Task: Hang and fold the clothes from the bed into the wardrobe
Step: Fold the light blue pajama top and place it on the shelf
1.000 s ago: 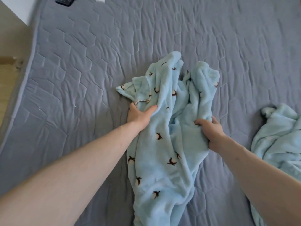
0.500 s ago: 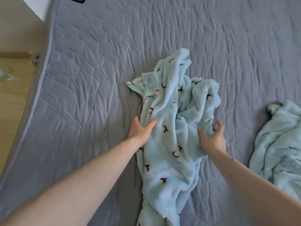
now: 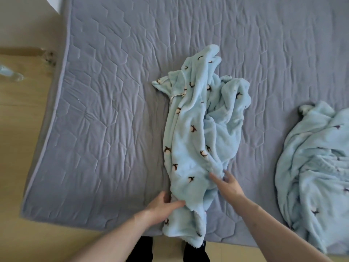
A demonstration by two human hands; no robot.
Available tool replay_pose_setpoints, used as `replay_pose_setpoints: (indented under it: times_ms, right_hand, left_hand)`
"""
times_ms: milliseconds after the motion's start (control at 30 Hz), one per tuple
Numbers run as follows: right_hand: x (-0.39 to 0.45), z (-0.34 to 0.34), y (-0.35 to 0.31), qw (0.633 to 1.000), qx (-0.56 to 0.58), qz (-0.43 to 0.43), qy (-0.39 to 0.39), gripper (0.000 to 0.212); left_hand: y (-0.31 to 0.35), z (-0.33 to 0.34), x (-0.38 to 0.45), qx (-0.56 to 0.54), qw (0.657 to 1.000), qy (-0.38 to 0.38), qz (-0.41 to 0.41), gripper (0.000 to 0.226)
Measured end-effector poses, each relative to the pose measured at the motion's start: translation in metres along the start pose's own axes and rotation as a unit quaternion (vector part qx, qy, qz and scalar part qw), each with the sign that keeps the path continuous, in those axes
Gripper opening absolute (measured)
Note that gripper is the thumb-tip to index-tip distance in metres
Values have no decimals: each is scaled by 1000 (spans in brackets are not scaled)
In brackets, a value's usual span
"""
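Observation:
A light blue fleece garment (image 3: 190, 140) with small dark bird-like prints lies crumpled lengthwise on the grey quilted bed (image 3: 113, 110). Its lower end hangs over the bed's near edge. My left hand (image 3: 162, 204) lies at the garment's lower left edge, fingers fairly straight against the fabric and thumb raised beside it. My right hand (image 3: 227, 183) touches the garment's lower right side with spread, straight fingers. A second light blue fleece piece (image 3: 317, 167) lies bunched at the right edge of the view.
The bed's near edge and left corner border a light wooden floor (image 3: 20, 148). My dark-clad feet (image 3: 168, 250) stand at the bed's near edge below the garment. A small clear object (image 3: 11, 74) lies on the floor at far left.
Both hands slid down the garment toward its lower end near the bed's edge. The left hand let go of the upper fabric. The view pulled back, showing the floor.

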State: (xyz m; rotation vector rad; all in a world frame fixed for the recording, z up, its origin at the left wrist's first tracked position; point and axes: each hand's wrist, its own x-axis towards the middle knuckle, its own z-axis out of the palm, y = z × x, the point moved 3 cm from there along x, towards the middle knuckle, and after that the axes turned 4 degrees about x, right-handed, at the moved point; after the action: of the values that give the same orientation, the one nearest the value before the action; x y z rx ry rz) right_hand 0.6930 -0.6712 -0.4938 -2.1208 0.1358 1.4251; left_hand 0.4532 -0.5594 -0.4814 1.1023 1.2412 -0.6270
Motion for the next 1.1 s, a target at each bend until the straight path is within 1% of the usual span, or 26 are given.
replay_pose_setpoints:
  times_ms: [67, 167, 233, 267, 333, 367, 433, 500, 567, 667, 733, 800, 933, 1000, 1100]
  right_hand:
    - [-9, 10, 20, 999, -1, 24, -21, 96]
    - [-23, 27, 40, 998, 10, 54, -41, 101]
    - [-27, 37, 47, 997, 30, 63, -39, 101]
    - [-27, 41, 49, 996, 41, 67, -36, 94]
    - [-27, 45, 51, 996, 52, 66, -34, 67]
    - [-27, 47, 51, 996, 48, 60, -33, 52]
    - [-26, 49, 49, 998, 28, 45, -34, 31]
    - [-29, 52, 50, 999, 5, 41, -33, 17]
    - [-36, 56, 56, 998, -16, 47, -36, 10]
    - [-52, 63, 69, 995, -36, 71, -59, 11]
    - [-62, 64, 79, 993, -28, 95, -60, 14]
    - [-69, 63, 82, 993, -2, 107, -47, 18]
    - [-77, 48, 67, 994, 40, 95, -26, 21]
    - [-77, 36, 54, 993, 61, 96, -15, 35]
    - [-81, 18, 28, 990, 96, 105, 14, 65]
  left_hand:
    - [-8, 16, 1, -24, 1000, -6, -8, 90]
    - [-12, 27, 0, -42, 999, 5, -30, 85]
    - [-12, 29, 1, -35, 999, 7, -18, 70]
    - [-11, 29, 2, -20, 1000, 14, -7, 61]
    - [-9, 26, 5, 8, 1000, 24, 8, 47]
    - [-8, 24, 5, 18, 999, 23, 12, 43]
    - [-9, 17, 5, 46, 999, 20, 17, 35]
    - [-13, 11, 2, 80, 997, 16, 18, 32]
    - [-21, 9, -3, 103, 995, 6, 10, 35]
    - [-33, 11, -14, 133, 991, -22, -12, 37]
    - [-39, 13, -21, 137, 990, -31, -22, 36]
    - [-38, 14, -28, 131, 991, -19, -23, 37]
    - [-20, 11, -45, 86, 996, 9, -1, 42]
    - [-5, 6, -55, 41, 999, 22, 13, 50]
    - [25, -4, -70, -20, 999, 37, 33, 59]
